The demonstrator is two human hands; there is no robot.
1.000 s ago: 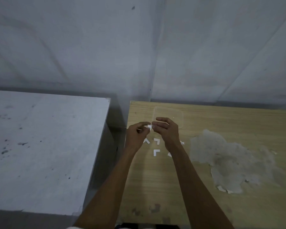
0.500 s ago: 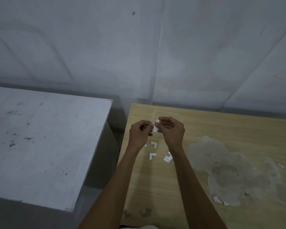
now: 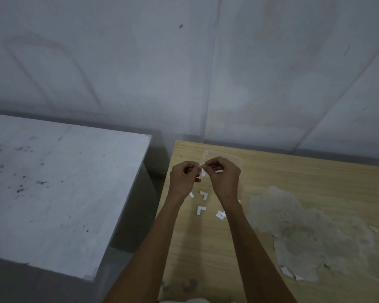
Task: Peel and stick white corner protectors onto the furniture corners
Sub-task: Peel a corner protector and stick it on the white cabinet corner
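left hand (image 3: pixel 183 179) and right hand (image 3: pixel 222 178) both pinching corner protector (image 3: pixel 202 171) | held between fingertips above wooden table (image 3: pixel 271 178) | long axis 12-to-6 | spares (image 3: pixel 200 209) at 6 o'clock

A small white held corner protector (image 3: pixel 202 171) hangs pinched between the fingertips of the left hand (image 3: pixel 183 179) and the right hand (image 3: pixel 224 178). Below it, flat on the wooden table (image 3: pixel 206 248), lie two white L-shaped protectors (image 3: pixel 204 195) (image 3: pixel 200 209), a short white strip (image 3: pixel 192 194) and a crumpled white piece (image 3: pixel 220 214), all apart.
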